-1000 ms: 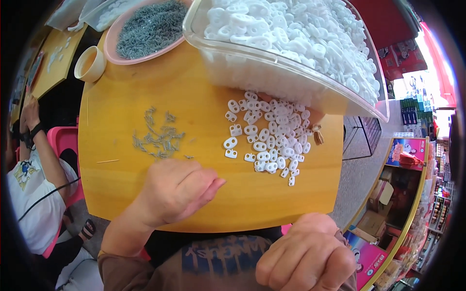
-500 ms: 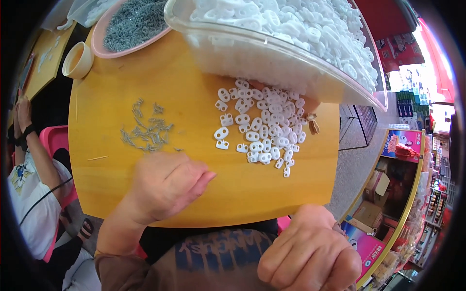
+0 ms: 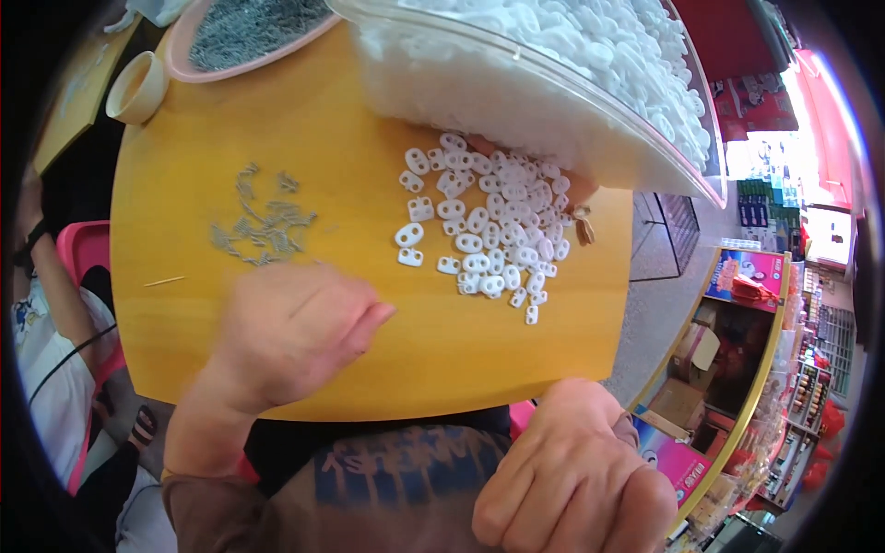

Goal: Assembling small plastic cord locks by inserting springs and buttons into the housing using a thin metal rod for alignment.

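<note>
My left hand [image 3: 300, 323] is closed above the table's near left part, its back toward me, slightly smeared by motion. Just beyond it lies a small heap of grey metal screws [image 3: 274, 230]. Low on the right, beyond the table's near edge, my right hand [image 3: 581, 479] is curled closed with its knuckles up. Whatever either hand holds, if anything, is hidden. A pile of small white plastic pieces with two holes [image 3: 502, 207] spreads over the right half of the table, away from both hands.
A large clear bin [image 3: 516, 111] full of white pieces stands at the far right. A pink bowl [image 3: 267, 62] of screws and a cream cup [image 3: 138, 88] sit far left. A toothpick-like stick [image 3: 166, 281] lies left. Another person [image 3: 64, 313] is at the left.
The whole view has shifted, so the table and its contents appear a little further left and up. Both hands stay closed and keep much the same places over the table.
</note>
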Demonstrator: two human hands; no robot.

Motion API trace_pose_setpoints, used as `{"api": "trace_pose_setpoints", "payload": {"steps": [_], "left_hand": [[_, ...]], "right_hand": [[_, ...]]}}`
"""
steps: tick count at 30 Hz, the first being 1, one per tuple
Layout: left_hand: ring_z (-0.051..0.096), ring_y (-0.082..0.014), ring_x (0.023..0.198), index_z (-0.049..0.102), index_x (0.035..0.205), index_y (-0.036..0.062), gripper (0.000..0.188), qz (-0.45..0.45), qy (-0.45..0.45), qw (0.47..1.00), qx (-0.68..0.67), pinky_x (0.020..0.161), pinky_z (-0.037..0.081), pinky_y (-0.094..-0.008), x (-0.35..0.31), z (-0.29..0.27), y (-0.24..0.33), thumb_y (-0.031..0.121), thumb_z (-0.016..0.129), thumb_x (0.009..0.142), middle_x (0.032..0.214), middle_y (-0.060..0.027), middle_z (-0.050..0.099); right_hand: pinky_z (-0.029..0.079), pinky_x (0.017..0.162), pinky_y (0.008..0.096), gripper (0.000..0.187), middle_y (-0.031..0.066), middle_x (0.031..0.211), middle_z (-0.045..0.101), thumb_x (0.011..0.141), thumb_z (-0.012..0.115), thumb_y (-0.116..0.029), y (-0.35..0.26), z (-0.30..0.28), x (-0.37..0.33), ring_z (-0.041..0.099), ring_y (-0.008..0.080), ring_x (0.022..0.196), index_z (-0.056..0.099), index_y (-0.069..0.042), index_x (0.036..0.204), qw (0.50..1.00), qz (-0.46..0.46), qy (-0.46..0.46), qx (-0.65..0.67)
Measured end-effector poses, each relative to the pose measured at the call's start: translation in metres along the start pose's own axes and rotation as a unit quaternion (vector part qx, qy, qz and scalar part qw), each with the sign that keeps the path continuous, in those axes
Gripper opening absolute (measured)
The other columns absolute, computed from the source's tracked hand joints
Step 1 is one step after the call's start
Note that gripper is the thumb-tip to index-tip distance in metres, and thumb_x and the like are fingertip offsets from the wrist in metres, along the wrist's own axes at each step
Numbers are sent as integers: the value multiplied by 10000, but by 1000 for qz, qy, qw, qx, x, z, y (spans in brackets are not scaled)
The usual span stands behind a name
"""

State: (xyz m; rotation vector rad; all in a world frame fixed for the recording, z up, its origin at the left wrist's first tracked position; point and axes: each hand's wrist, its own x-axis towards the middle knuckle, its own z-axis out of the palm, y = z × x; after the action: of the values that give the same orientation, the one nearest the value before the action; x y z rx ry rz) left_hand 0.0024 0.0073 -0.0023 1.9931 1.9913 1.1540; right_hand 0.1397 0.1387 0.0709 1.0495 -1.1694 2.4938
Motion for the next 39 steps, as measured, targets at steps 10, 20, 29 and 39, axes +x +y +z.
{"api": "trace_pose_setpoints", "payload": {"steps": [10, 20, 29, 39], "left_hand": [[501, -229, 476, 513, 694, 77, 156, -12, 7, 1000, -22, 415, 389, -320, -6, 4, 0, 99, 667, 688, 573, -54, 489], [520, -211, 523, 497, 699, 99, 128, 18, 57, 997, -57, 446, 413, -318, -11, 3, -3, 147, 614, 720, 598, -37, 475], [529, -213, 537, 453, 670, 86, 152, 22, 59, 997, -54, 460, 424, -316, -13, 3, 0, 154, 562, 750, 616, -38, 489], [539, -217, 546, 472, 700, 93, 121, 20, 43, 998, -46, 468, 435, -320, -14, 4, -2, 164, 556, 751, 635, -37, 509]], "right_hand": [[324, 495, 254, 209, 12, 625, 428, 889, 411, -169, 34, -11, -21, 372, 95, 491, 468, -41, 1043, 774, 210, 596, -43], [335, 533, 248, 216, 0, 666, 444, 853, 496, -180, 50, -20, -25, 387, 91, 526, 477, -62, 1033, 775, 246, 583, 5], [322, 516, 232, 205, -9, 661, 446, 851, 489, -183, 51, -20, -27, 388, 84, 524, 484, -73, 1025, 779, 268, 567, -19], [312, 509, 228, 201, -7, 644, 454, 843, 500, -186, 52, -18, -22, 380, 84, 511, 485, -70, 1005, 775, 269, 571, -28]]}}
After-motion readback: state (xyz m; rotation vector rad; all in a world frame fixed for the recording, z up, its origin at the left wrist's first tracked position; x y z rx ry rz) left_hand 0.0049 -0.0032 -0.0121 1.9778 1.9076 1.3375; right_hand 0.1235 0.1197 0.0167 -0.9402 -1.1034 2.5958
